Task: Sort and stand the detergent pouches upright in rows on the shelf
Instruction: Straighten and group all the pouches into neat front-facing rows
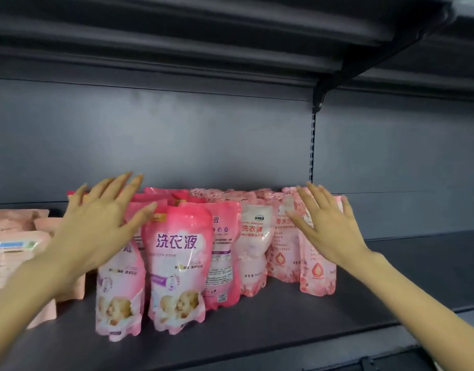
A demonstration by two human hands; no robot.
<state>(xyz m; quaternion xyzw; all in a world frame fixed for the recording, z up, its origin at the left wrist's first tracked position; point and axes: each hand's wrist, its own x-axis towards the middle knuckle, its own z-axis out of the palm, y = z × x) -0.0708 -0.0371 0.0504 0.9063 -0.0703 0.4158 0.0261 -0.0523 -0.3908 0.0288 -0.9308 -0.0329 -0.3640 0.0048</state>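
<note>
Plainly, our left hand (96, 226) lies spread at the leftmost pouch tops, gripping nothing. The detergent pouches (177, 258) stand bunched on the shelf (284, 325), and our right hand (329, 231) is splayed by the floral end pouch (317, 271). We judge them liquid-heavy, floppy, slick — best pinched at the stiffer top seam.

Hidden from us
Our left hand (96, 218) covers the top of the leftmost pouch (120, 290); back pouches (166, 192) hide behind the front row (177, 263); pale packs (13, 250) run off the left edge; small print (220, 274) blurs.
</note>
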